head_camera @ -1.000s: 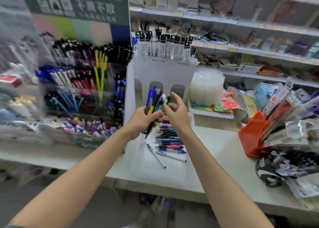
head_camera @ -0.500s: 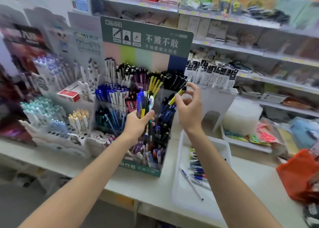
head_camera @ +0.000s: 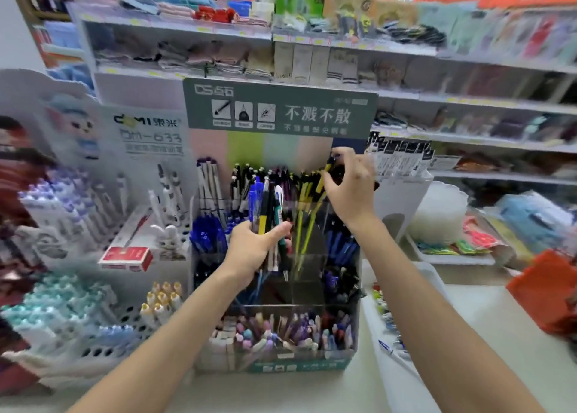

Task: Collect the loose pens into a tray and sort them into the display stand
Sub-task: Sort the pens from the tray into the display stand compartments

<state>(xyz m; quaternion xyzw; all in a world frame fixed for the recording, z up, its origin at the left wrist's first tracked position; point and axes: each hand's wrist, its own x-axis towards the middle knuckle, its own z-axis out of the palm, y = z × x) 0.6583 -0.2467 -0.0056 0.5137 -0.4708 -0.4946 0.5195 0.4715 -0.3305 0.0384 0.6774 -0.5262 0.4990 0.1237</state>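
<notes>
The bundle of pens (head_camera: 265,216) stands upright in my left hand (head_camera: 251,251), fingers and thumb wrapped round it, in front of the middle tier of the display stand (head_camera: 296,365). My right hand (head_camera: 349,191) is up at the stand's back row, near its right corner. Its thumb and fingertips seem to pinch a yellow-and-black pen (head_camera: 323,178), though the blur makes it hard to be sure. The white tray (head_camera: 396,394) lies just right of the stand on the counter (head_camera: 505,350), reaching its front edge, with loose pens (head_camera: 385,316) lying in it. White pen racks (head_camera: 78,319) fill the counter's left end, and stocked shelves (head_camera: 343,47) rise behind.
</notes>
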